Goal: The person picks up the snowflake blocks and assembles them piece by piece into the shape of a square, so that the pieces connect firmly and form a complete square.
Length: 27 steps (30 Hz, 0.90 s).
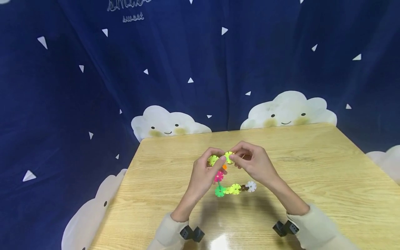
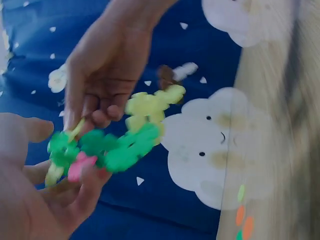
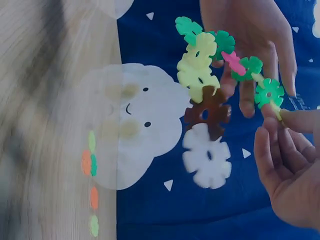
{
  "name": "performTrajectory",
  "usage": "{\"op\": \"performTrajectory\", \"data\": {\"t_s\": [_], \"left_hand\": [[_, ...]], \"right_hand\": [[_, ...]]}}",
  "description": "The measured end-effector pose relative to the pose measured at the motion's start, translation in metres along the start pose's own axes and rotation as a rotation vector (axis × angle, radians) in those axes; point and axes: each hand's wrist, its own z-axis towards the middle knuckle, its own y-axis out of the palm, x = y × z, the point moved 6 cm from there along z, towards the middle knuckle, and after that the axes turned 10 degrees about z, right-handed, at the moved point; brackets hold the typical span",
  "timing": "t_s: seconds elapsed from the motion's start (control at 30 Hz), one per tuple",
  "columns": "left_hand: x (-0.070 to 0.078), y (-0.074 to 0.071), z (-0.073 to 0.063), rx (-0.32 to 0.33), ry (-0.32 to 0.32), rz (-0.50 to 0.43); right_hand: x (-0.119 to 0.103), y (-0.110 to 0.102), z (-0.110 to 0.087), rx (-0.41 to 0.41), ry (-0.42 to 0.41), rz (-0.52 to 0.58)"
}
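Note:
A chain of joined, notched flower-shaped plastic discs hangs between the two hands. My left hand [image 1: 203, 171] holds its upper part, by a yellow-green disc [image 1: 213, 160] and a pink disc [image 1: 218, 176]. With thumb and fingertips, my right hand [image 1: 254, 162] pinches a yellow disc [image 1: 229, 157] at the chain's end. The lower part bends right from a green disc [image 1: 220, 191] through yellow discs [image 1: 235, 189] and a brown disc [image 3: 206, 112] to a white disc [image 3: 207, 156] at the free end. Left-hand fingers partly hide the discs in the left wrist view.
The hands are over a light wooden table [image 1: 168, 163]. Behind it hangs a dark blue curtain [image 1: 187, 52] with white triangles and smiling clouds. Several small orange, green and yellow discs [image 3: 94, 197] show against the wood in the wrist views. Each sleeve carries a black wrist camera [image 1: 191, 233].

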Motion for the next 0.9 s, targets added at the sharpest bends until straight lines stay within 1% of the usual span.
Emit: {"op": "performTrajectory", "data": {"t_s": [0.07, 0.13, 0.17, 0.2, 0.3, 0.37, 0.4, 0.47, 0.67, 0.8, 0.9], "left_hand": [[0.003, -0.003, -0.001, 0.084, 0.061, 0.156], [0.007, -0.005, -0.002, 0.161, 0.12, 0.286], [0.009, -0.006, -0.003, 0.189, 0.148, 0.33], [0.01, -0.006, -0.003, 0.195, 0.172, 0.334], [0.011, -0.006, -0.003, 0.183, 0.217, 0.312], [0.011, -0.007, -0.002, 0.168, 0.226, 0.283], [0.011, -0.008, -0.002, 0.161, 0.226, 0.272], [0.009, -0.009, -0.002, 0.145, 0.206, 0.261], [0.0, -0.013, 0.0, 0.108, 0.109, 0.255], [-0.004, -0.019, 0.0, 0.105, 0.063, 0.235], [-0.008, -0.022, 0.0, 0.101, 0.024, 0.196]], "right_hand": [[0.001, 0.004, 0.001, 0.0, 0.023, 0.012], [0.003, 0.009, 0.002, -0.006, 0.044, 0.05], [0.004, 0.011, 0.002, -0.01, 0.058, 0.075], [0.006, 0.013, 0.002, -0.013, 0.072, 0.102], [0.013, 0.018, 0.003, -0.024, 0.11, 0.175], [0.018, 0.021, 0.003, -0.025, 0.141, 0.197], [0.019, 0.022, 0.003, -0.028, 0.154, 0.205], [0.023, 0.023, 0.002, -0.036, 0.176, 0.213], [0.039, 0.019, 0.006, -0.05, 0.214, 0.251], [0.058, 0.012, 0.01, -0.016, 0.247, 0.257], [0.075, 0.006, 0.012, 0.009, 0.291, 0.244]]}}
